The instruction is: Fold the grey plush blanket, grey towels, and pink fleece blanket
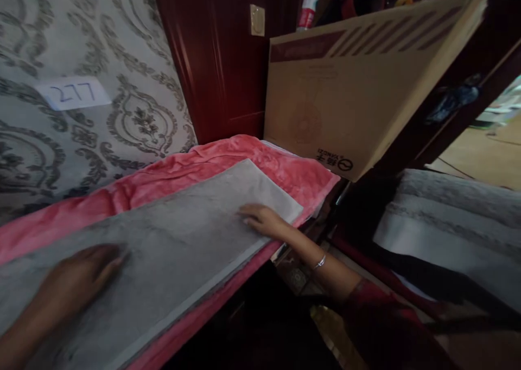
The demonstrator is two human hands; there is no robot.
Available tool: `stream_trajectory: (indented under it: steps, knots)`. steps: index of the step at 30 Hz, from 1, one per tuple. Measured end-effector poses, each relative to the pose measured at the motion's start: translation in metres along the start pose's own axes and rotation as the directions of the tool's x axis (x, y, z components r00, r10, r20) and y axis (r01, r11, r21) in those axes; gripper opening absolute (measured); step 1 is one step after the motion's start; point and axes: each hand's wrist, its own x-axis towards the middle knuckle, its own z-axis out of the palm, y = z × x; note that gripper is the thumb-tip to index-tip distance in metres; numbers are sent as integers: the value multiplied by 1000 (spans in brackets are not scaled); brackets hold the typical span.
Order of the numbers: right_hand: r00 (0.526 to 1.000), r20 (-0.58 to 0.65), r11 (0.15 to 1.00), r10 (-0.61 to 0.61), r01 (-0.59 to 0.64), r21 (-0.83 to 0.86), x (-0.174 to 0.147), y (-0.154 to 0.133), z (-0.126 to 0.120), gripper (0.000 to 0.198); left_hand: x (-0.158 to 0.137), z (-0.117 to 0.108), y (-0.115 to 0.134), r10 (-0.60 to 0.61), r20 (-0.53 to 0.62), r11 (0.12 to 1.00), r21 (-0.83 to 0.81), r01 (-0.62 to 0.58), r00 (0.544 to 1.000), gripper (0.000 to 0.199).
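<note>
Through the head camera I have both hands palm down at the grey sheet, which lies flat along the pink blanket. Left hand [83, 275]: over the near left part of the sheet [183, 229], fingers extended and holding nothing, thumb apart; blurred, so I cannot tell how firmly it touches. Right hand [264, 222]: on the sheet near its far right end, fingers loosely open, nothing gripped. I note a bracelet [320, 261] on the right forearm and a dark red sleeve [378, 310] above it. The blanket [138, 183] shows as a rumpled band behind the sheet and a narrow strip along its front edge; I cannot see what bears it. Beyond the right end a carton [334, 99] leans, its print upside down, with a bottle [309, 6] at its top edge. On the patterned wall [146, 117] I read "277" on a paper [75, 93].
</note>
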Motion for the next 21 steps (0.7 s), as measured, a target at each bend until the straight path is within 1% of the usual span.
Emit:
stream_trajectory:
  steps: [1, 2, 3, 4, 5, 6, 7, 9, 11, 12, 15, 18, 21]
  knots:
    - [989, -89, 993, 116, -118, -12, -8, 10, -12, 38, 9, -7, 33, 66, -28, 997, -39, -67, 997, 63]
    - [953, -175, 966, 249, -258, -30, -16, 19, -24, 37, 17, -13, 67, 168, 2, 982, -87, -167, 986, 62]
    - [896, -244, 918, 371, -393, -46, -24, 28, -35, 37, 25, -19, 101, 267, 28, 956, -136, -261, 963, 61]
    - [835, -293, 863, 466, -502, -56, -32, 37, -46, 37, 32, -23, 134, 351, 64, 925, -175, -336, 934, 60]
    - [784, -321, 814, 532, -578, -62, -40, 44, -55, 36, 38, -27, 164, 417, 86, 896, -204, -394, 905, 59]
    - [749, -332, 779, 573, -624, -65, -46, 51, -62, 34, 45, -29, 190, 470, 109, 870, -222, -439, 876, 60]
    - [728, -330, 755, 600, -652, -67, -51, 56, -67, 32, 52, -31, 213, 507, 121, 850, -237, -472, 853, 60]
    - [696, -314, 716, 645, -695, -70, -57, 64, -71, 28, 69, -32, 250, 561, 142, 818, -249, -519, 815, 60]
    - [681, -289, 695, 673, -716, -67, -58, 69, -72, 24, 86, -29, 277, 594, 149, 796, -249, -551, 791, 60]
    - [677, -277, 691, 682, -721, -61, -57, 71, -71, 22, 94, -27, 288, 600, 152, 793, -243, -559, 785, 60]
    - [677, -248, 695, 693, -719, -20, -53, 78, -71, 19, 112, -13, 310, 600, 150, 797, -202, -569, 786, 65]
    - [692, -222, 716, 687, -696, 49, -53, 84, -72, 15, 116, 6, 317, 616, 114, 785, -179, -593, 780, 67]
    - [702, -211, 731, 680, -671, 121, -57, 89, -70, 14, 114, 20, 316, 625, 83, 775, -182, -605, 776, 66]
